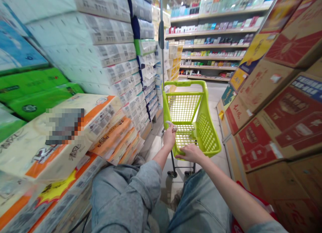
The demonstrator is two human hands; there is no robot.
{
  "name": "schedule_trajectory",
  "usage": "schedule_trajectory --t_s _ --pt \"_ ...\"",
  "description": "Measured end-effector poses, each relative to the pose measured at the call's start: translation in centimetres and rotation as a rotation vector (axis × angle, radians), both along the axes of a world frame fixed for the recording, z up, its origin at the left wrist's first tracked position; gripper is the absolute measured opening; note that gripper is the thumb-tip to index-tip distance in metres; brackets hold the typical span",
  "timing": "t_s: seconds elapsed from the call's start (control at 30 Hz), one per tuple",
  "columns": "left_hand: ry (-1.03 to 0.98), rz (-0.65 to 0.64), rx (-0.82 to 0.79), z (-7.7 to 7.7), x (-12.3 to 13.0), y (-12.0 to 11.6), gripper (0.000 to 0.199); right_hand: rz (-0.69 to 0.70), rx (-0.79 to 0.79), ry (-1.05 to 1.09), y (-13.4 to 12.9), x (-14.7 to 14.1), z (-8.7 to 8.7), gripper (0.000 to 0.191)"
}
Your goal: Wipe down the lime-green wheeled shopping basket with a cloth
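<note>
Tissue packs (113,55) tower at ten o'clock, cartons (264,88) at three; shelving (208,33) crosses twelve beyond pale floor tiles (213,100). Centrally stands the lime-green shopping cart (207,125). At its six-o'clock rim, the right hand (191,153) bends its fingers, grip unclear; toward nine, the left hand (169,138) pinches a crumpled whitish item (171,125).

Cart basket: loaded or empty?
Looks empty: the green basket's grid floor and walls show no goods. The left hand holds a crumpled white wipe at its edge.
</note>
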State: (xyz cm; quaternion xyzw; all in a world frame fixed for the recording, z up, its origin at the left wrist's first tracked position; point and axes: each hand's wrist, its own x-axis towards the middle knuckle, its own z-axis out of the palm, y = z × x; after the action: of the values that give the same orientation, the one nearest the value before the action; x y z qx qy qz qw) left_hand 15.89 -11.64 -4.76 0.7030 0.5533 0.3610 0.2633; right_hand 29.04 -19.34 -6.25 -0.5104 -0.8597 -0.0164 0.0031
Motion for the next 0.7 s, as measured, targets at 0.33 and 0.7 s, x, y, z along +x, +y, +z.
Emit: schedule_trajectory --t_s 0.33,0.7 --pt "0.133 -0.402 0.331 -2.1 -2.0 -5.3 0.049 0.053 0.032 0.059 -0.5 1.2 -0.1 0.056" --pt "0.434 -0.635 0.477 0.2 -4.6 -2.6 0.025 0.096 -0.008 0.089 -1.3 0.9 0.7 0.055"
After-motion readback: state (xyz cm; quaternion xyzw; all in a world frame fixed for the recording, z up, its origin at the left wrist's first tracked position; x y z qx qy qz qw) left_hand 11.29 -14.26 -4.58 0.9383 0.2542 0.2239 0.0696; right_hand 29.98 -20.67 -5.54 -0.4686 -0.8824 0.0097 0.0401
